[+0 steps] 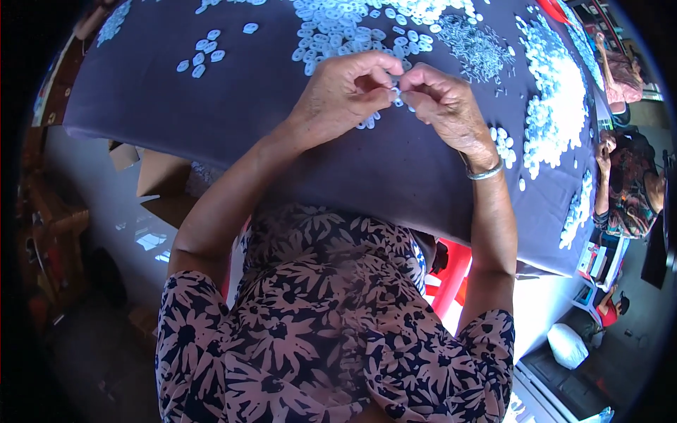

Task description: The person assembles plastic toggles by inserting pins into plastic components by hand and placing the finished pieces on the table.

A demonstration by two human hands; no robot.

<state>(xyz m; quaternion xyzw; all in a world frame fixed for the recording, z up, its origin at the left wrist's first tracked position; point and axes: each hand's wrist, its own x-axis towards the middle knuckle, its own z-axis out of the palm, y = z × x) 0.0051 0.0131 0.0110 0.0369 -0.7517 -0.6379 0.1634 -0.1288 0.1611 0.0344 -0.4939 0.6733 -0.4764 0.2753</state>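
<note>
Over the table, my left hand [337,92] and my right hand [451,106] meet fingertip to fingertip, both closed in a pinch. A small white oval plastic piece [396,93] shows between them, at my left fingertips. Whatever my right fingertips grip is too small and too covered to name. Partly hidden under my hands lie a few more white oval pieces [368,123]. Just beyond spreads a big heap of the same pieces [331,39], each with holes. To its right is a scatter of thin, short metallic-looking pins [476,49].
The dark tablecloth [282,180] also bears a small group of oval pieces [209,48] at left and a long bright pile of white pieces [553,92] at right. A cardboard box [163,174] stands below the left edge. Co-workers [631,183] sit on the far right.
</note>
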